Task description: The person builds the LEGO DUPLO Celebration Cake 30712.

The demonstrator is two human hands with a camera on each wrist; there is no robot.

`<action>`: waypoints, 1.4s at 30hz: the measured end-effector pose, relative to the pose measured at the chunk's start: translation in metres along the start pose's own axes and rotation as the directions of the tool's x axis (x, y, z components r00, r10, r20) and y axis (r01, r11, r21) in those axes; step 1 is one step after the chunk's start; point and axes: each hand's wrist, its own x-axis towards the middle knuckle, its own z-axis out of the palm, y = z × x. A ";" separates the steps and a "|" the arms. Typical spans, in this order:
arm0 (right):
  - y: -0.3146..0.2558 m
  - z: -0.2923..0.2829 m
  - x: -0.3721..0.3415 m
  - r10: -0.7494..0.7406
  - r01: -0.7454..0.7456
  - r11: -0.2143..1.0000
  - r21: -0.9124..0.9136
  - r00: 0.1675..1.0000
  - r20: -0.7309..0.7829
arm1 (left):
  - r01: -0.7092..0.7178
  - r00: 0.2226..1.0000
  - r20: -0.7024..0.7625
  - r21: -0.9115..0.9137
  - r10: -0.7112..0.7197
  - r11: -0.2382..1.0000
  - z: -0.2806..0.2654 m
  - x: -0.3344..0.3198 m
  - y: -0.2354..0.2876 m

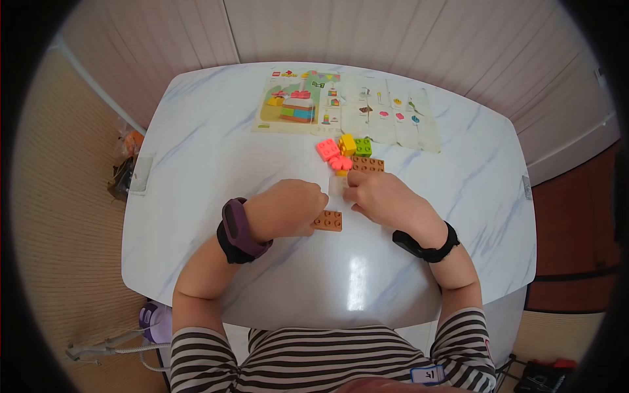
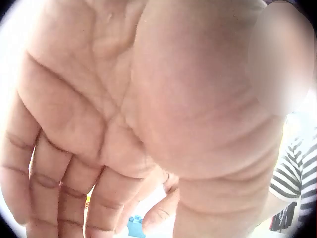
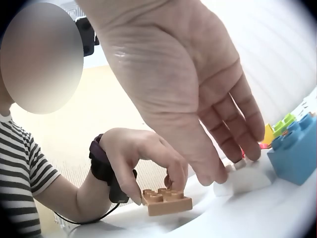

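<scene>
My left hand (image 1: 288,206) holds a light brown studded brick (image 1: 329,221) low over the table. In the right wrist view its thumb is at one end of that brick (image 3: 168,204) and its fingers are behind it. To the right, my right hand (image 1: 386,200) pinches a white curved brick (image 3: 247,179) at its studs, thumb on one side and fingertips on the other. A blue brick (image 3: 296,152) stands close beside the white one; the right hand hides it in the head view. The left wrist view mostly shows the left palm (image 2: 99,99).
Beyond the hands lie a darker brown brick (image 1: 369,164), pink brick (image 1: 327,150), pink flower-shaped piece (image 1: 340,164), yellow brick (image 1: 347,145) and green brick (image 1: 362,147). An unfolded instruction sheet (image 1: 347,108) lies at the back of the marbled table (image 1: 196,150).
</scene>
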 end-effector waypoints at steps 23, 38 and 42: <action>0.022 -0.022 -0.024 0.252 -0.231 0.953 -0.197 0.964 0.089 | -0.015 0.983 -0.181 0.038 0.022 0.999 0.028 0.016 0.011; 0.034 -0.005 -0.036 -0.007 0.005 0.993 0.121 1.000 0.019 | 0.016 0.986 -0.169 0.069 -0.004 0.997 0.027 0.013 0.004; 0.024 -0.021 -0.036 0.180 -0.187 0.972 0.141 0.981 0.067 | 0.020 0.986 -0.163 0.049 -0.012 0.999 0.029 0.015 0.003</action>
